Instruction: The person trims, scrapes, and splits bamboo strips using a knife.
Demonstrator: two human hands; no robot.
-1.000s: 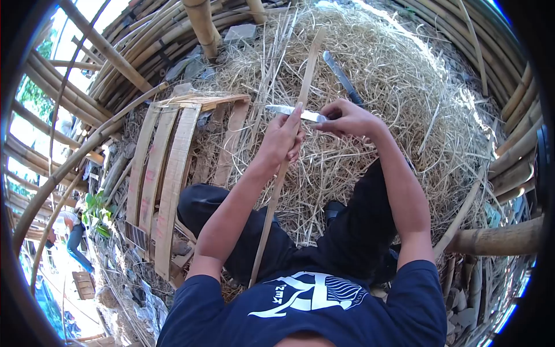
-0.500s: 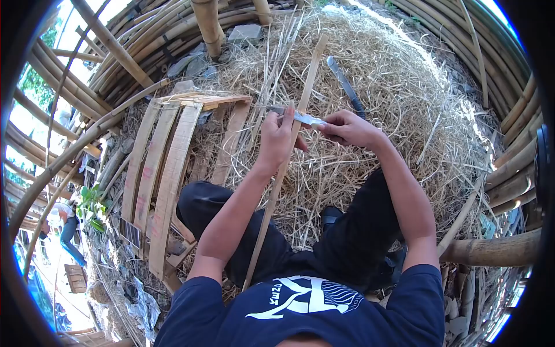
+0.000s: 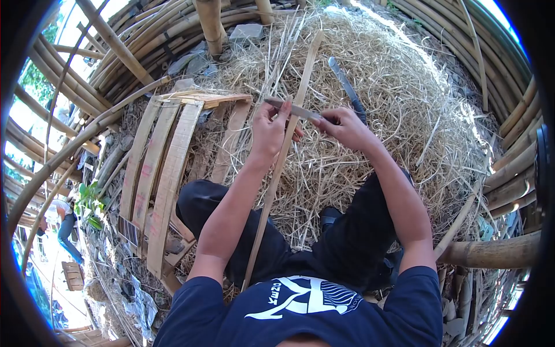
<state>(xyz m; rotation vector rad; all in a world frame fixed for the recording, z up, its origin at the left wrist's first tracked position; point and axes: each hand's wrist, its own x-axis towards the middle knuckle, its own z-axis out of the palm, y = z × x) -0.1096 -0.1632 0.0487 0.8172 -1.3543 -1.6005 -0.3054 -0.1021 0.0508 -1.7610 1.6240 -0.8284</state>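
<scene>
Wooden strip (image 3: 278, 170) slants over the straw heap (image 3: 399, 110), its upper end towards the heap's far edge, its lower at the person's shirt (image 3: 352, 327). The right hand (image 3: 348, 129) pinches a metal blade (image 3: 304, 112) crossing it; whether the left hand's (image 3: 269, 132) curled fingers grip the strip cannot be told.

Single view, head-worn; faces forward, steeply down. Wide, round-edged field: shirt (image 3: 300, 318) nearest, at bottom; left hand (image 3: 269, 134) and right hand (image 3: 348, 129) mid-frame; bamboo post (image 3: 210, 24) farther off, near top edge.
</scene>
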